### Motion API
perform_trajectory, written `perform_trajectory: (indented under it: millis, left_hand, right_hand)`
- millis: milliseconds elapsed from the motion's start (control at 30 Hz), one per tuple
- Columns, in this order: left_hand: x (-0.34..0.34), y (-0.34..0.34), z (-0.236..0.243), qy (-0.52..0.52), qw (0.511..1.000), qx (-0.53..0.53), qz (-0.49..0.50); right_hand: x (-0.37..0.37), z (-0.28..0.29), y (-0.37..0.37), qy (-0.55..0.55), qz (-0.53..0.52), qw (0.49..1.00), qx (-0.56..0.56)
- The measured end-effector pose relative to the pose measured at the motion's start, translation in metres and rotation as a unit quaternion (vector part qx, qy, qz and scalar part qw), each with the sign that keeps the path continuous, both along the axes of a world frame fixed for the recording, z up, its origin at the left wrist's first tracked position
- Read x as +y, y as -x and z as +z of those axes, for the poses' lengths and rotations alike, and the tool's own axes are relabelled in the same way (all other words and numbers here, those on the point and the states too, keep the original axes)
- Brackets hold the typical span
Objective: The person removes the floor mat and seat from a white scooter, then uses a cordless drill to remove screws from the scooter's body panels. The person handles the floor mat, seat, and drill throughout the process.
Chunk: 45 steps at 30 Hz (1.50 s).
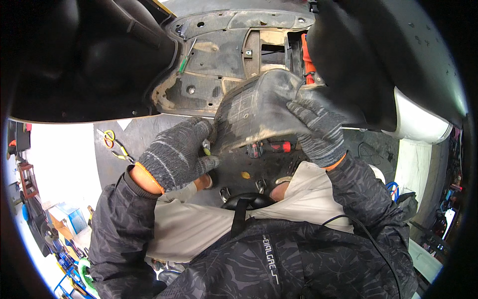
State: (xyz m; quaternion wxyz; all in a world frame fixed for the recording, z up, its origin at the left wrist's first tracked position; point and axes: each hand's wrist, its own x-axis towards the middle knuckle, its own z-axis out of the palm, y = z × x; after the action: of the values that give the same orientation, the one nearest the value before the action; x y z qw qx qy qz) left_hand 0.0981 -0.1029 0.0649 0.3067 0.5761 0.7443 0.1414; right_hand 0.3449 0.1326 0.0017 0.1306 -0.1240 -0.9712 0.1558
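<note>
Between my gloved hands is a dusty, dark grey rubber floor mat (259,107), tilted and bent above a scooter-like footboard. My left hand (177,152), in a grey knitted glove with an orange cuff, closes on its left edge. A small yellowish thing (206,146) shows beside those fingers; I cannot make out its kind. My right hand (318,129) grips the mat's right side, fingers over the top. Beyond the mat lies the dirty textured footboard (214,57), with a rectangular opening (273,55) partly covered by the mat.
A green-handled screwdriver (185,61) lies on the footboard's left. Orange parts (307,57) sit beside the opening. Large black panels (89,60) rise at both sides. A red-and-black power tool (264,148) and yellow-handled pliers (122,152) lie below, near my feet.
</note>
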Motion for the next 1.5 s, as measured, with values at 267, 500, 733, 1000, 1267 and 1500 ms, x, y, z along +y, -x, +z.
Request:
perform_trajectory:
  millis: [267,500,733,1000,1267,1500]
  left_hand:
    - [0.013,-0.002,0.000,-0.176,0.956,-0.122,0.201]
    - [0.008,-0.001,-0.009,-0.083,0.972,-0.112,0.188]
    - [0.015,0.001,-0.011,-0.060,0.943,-0.224,0.241]
    - [0.001,0.011,-0.016,-0.200,0.973,0.108,-0.047]
    - [0.003,0.011,0.002,-0.186,0.840,-0.375,0.345]
    - [-0.016,0.039,-0.036,-0.354,0.880,-0.228,0.221]
  right_hand:
    - [-0.004,0.027,-0.001,0.144,-0.122,0.976,0.110]
    - [-0.008,0.025,0.001,0.518,-0.227,0.823,0.042]
    - [-0.007,0.026,0.003,0.588,-0.238,0.770,0.062]
    - [-0.002,0.013,-0.004,0.567,-0.194,0.790,0.127]
    - [-0.006,0.013,0.015,0.380,-0.097,0.918,0.052]
    - [-0.010,0.004,0.021,0.483,-0.027,0.872,0.078]
